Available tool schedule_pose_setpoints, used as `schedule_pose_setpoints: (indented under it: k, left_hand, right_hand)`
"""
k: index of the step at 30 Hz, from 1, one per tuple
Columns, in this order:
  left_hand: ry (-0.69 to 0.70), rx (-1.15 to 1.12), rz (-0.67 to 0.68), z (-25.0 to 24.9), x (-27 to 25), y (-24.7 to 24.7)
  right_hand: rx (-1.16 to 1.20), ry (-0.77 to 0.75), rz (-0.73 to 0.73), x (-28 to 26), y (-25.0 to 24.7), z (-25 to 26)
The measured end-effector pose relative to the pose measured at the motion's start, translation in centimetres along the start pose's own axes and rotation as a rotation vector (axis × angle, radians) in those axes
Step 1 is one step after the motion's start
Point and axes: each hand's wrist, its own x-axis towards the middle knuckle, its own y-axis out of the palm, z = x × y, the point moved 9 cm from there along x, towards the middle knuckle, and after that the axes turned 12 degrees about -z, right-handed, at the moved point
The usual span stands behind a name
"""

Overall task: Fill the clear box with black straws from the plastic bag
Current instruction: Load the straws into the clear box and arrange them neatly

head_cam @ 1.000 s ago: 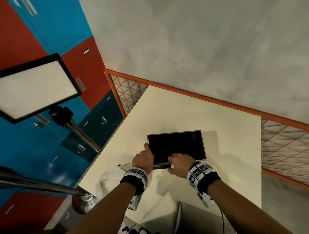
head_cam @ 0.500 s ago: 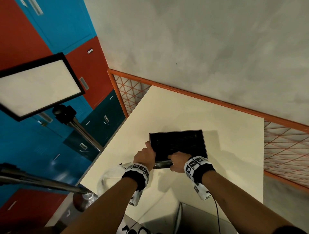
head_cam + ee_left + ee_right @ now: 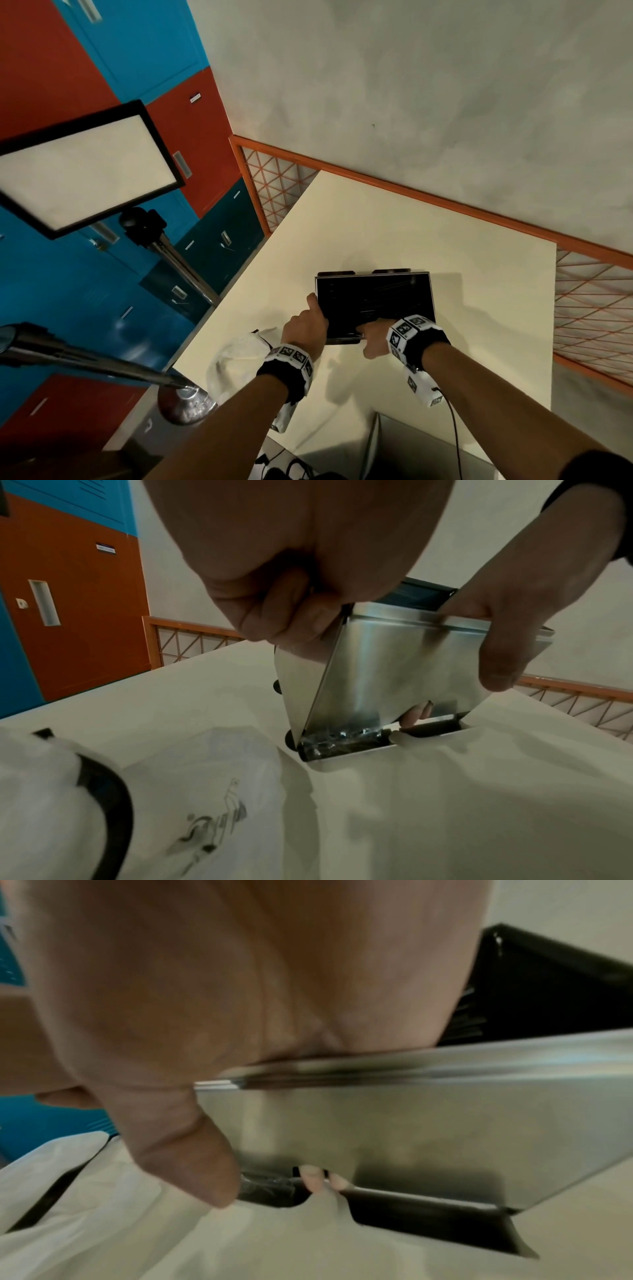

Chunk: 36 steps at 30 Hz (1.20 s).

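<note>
Box: The clear box [image 3: 375, 301] sits on the table [image 3: 394, 236] right in front of both hands. It looks dark inside, full of black straws [image 3: 363, 308].
Left hand: The left hand [image 3: 305, 325] holds the near left corner of the box. Its thumb lies along the left side and its fingers curl round the edge.
Right hand: The right hand [image 3: 375, 337] grips the near wall of the box. The thumb [image 3: 185, 1150] is outside the wall, and the other fingers go over the rim and down inside. Two fingertips [image 3: 311, 1177] show through the clear wall near the bottom.
Bag: The plastic bag [image 3: 239, 356] lies just beside the left wrist, on the near left of the box. Whether straws are left in it cannot be told.
Step now: It looks like the person is steadying the box and pressing the straws flat.
How to do it well: The left hand should keep the box from sliding. The right fingers should push the straws down softly, all lying the same way, so they do not bend.
Watch out: The box wall is thin and smooth, so a hard push could tip it.
</note>
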Motion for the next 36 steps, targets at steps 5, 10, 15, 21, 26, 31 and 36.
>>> schedule_pose_setpoints:
  k: [5,10,15,21,26,31,36]
  left_hand:
    - [-0.006,-0.008,0.003,0.4,-0.7,0.6]
    - [0.014,0.022,-0.005,0.4,-0.2,0.4]
    - [0.0,-0.021,-0.007,0.4,0.2,0.0]
    - [-0.02,-0.013,0.017,0.2,1.6,-0.2]
    - [-0.039,-0.021,0.056,0.5,3.1,-0.2]
    - [-0.058,-0.013,0.102,0.2,5.1,-0.3]
    - [-0.082,-0.008,0.123,0.5,5.8,-0.1]
  right_hand:
    - [0.028,-0.03,0.007,-0.7,0.3,-0.4]
    - [0.112,-0.037,-0.065,-0.7,-0.4,-0.9]
    - [0.083,-0.05,-0.069,-1.0,-1.2,-0.6]
    - [0.116,-0.141,-0.16,-2.0,-3.6,0.3]
    - [0.414,-0.129,-0.382,-1.8,-7.6,-0.7]
    - [0.629,-0.133,-0.4,-2.2,-9.1,-1.6]
    - [0.732,-0.219,-0.454,-2.9,-9.3,-0.3]
